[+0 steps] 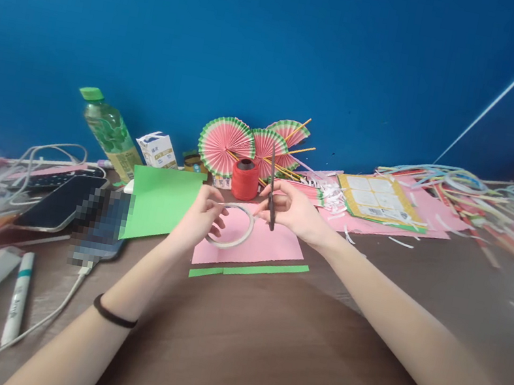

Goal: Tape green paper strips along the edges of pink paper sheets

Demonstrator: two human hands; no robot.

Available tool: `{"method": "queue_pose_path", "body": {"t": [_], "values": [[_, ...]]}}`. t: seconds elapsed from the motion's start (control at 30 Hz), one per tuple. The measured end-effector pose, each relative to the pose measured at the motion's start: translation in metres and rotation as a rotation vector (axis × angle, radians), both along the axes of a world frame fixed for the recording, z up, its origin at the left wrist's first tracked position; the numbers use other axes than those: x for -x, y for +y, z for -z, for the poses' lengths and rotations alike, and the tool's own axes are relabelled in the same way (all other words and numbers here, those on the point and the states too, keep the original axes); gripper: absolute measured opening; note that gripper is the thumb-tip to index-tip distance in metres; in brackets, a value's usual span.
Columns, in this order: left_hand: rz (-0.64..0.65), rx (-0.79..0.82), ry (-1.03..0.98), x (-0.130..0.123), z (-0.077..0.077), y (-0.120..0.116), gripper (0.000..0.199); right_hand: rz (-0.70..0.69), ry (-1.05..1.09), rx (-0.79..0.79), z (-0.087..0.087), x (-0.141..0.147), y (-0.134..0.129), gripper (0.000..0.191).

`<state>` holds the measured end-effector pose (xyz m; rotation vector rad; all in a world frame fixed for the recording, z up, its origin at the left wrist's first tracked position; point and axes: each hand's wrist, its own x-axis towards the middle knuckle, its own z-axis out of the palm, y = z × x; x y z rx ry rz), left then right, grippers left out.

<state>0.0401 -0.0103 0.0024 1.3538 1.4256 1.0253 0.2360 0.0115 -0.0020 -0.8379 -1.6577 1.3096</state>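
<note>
My left hand (203,217) is closed around the left side of a thin roll of white tape (240,241), held over a pink paper sheet (278,244). Dark scissors (272,188) stand nearly upright in my right hand (292,209), their slim end pointing up. The fingertips of that hand are by the tape ring's right edge; whether they pinch the tape's end I cannot make out. Along the pink sheet's front edge lies a narrow green paper strip (268,269). A green paper sheet (160,205) is just left of my left hand.
Behind my hands stand a red thread spool (243,183) and pleated watermelon-like paper fans (226,144). A bottle (111,133), a carton (159,150), phones (64,201) and a marker (18,296) are at left. A yellow-edged packet (375,197) and paper scraps lie right.
</note>
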Motion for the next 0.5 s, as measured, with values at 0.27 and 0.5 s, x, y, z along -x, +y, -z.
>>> {"method": "queue_pose_path", "body": {"t": [0.27,0.5], "values": [[0.240,-0.017,0.304,0.0012,0.0019,-0.0029,0.044,-0.024,0.116,0.153,-0.0008,0.0014,-0.0018,0.040],[0.450,0.036,0.272,0.0004,0.0088,-0.0022,0.056,-0.014,0.164,0.179,-0.0038,0.0005,-0.0031,0.042]]}}
